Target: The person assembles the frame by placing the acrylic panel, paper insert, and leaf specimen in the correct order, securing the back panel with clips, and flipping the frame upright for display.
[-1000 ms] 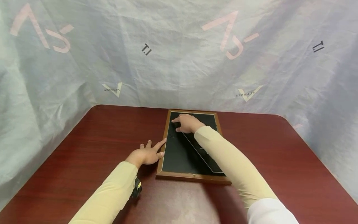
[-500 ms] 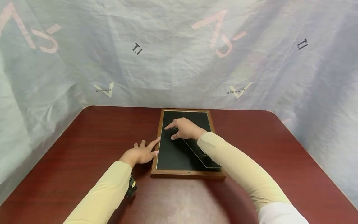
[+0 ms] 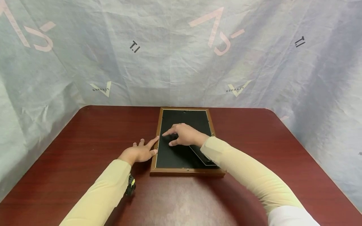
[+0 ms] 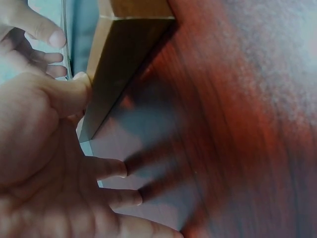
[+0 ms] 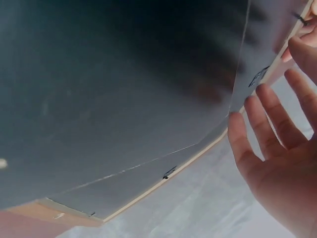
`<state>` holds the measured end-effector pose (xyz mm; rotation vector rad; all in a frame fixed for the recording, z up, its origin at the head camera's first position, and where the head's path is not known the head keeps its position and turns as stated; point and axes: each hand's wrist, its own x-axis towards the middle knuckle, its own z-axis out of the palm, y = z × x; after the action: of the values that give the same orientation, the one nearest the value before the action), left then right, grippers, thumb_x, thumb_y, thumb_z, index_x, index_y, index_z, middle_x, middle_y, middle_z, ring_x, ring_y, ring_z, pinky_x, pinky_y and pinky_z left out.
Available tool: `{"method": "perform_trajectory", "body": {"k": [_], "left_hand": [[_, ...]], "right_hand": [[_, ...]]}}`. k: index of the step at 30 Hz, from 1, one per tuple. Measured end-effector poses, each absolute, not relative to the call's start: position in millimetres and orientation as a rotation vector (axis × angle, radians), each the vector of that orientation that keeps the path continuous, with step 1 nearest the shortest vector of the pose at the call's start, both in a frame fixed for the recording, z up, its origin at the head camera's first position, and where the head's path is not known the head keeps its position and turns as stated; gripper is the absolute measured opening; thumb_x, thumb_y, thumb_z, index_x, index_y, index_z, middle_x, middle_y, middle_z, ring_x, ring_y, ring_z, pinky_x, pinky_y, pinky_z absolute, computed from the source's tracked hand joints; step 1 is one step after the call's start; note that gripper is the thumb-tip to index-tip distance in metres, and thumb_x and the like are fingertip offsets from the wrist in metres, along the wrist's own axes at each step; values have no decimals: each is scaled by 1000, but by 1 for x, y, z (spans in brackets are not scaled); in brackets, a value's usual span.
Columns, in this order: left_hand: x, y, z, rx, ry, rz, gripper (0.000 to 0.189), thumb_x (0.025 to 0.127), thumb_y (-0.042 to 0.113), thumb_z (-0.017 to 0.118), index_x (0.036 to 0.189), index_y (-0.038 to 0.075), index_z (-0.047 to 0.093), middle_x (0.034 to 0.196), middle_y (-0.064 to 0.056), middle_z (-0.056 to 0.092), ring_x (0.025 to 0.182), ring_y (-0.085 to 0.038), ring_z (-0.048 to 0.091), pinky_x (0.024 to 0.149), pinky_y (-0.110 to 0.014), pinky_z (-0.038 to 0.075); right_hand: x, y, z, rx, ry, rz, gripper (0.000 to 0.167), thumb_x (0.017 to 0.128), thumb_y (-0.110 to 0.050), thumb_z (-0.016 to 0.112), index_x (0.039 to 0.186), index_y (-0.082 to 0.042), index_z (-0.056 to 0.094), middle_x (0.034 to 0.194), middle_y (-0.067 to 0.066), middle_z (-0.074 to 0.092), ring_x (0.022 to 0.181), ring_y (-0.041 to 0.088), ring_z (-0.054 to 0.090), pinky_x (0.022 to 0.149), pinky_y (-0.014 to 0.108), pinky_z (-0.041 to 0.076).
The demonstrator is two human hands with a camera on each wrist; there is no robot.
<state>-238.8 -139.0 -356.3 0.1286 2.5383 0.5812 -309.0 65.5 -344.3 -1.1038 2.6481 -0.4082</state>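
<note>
A wooden picture frame [image 3: 183,171] lies back side up on the table, its black backing board [image 3: 172,160] facing up. A stand flap [image 3: 202,155] with a pale edge shows on the backing, partly hidden by the right arm. My left hand [image 3: 138,153] has its fingers spread, thumb and forefinger touching the frame's left side. In the left wrist view the thumb [image 4: 74,96] rests against the frame's edge. Over the backing's left half is my right hand [image 3: 185,135], holding nothing, its forefinger reaching to the left rim. Small dark metal tabs [image 5: 169,172] sit along the frame's inner edge.
The dark red wooden table [image 3: 113,125] spreads around the frame on all sides. A pale printed curtain [image 3: 158,69] hangs behind and beside the table. A dark wrist strap [image 3: 130,185] is on the left wrist.
My right hand has moved along the backing's left side from near the far corner toward me. My left hand stays at the frame's left side. The head view has shifted slightly.
</note>
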Motion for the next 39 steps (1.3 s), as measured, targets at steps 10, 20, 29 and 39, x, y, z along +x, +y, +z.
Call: {"method": "perform_trajectory", "body": {"k": [10, 20, 29, 39], "left_hand": [[-238, -139, -355, 147, 2556, 576, 63, 111, 31, 41, 165, 21, 10, 161, -39, 4, 144, -65, 6, 108, -78, 18], [-238, -139, -356, 137, 2553, 591, 63, 111, 30, 41, 165, 21, 9, 161, -39, 3, 144, -65, 5, 109, -78, 16], [-237, -138, -357, 135, 2559, 598, 63, 111, 30, 42, 165, 21, 10, 161, -38, 4, 144, -65, 6, 109, -77, 17], [-238, -138, -357, 152, 2560, 578, 63, 111, 30, 42, 165, 21, 11, 161, -39, 5, 143, -66, 7, 108, -78, 18]], "right_hand": [[-296, 65, -347, -1186, 2577, -403, 52, 93, -20, 77, 143, -20, 62, 129, 7, 64, 119, 25, 62, 101, 40, 50], [-294, 62, -341, -846, 2732, -432, 51, 97, -29, 72, 143, -12, 61, 137, 15, 62, 130, 30, 56, 106, 46, 47], [-293, 54, -336, -588, 2787, -302, 60, 97, -43, 70, 139, 0, 61, 147, 18, 53, 137, 35, 48, 110, 46, 42], [-291, 35, -330, -349, 2727, -241, 82, 92, -59, 68, 146, 1, 53, 152, 20, 47, 128, 35, 57, 98, 44, 52]]}}
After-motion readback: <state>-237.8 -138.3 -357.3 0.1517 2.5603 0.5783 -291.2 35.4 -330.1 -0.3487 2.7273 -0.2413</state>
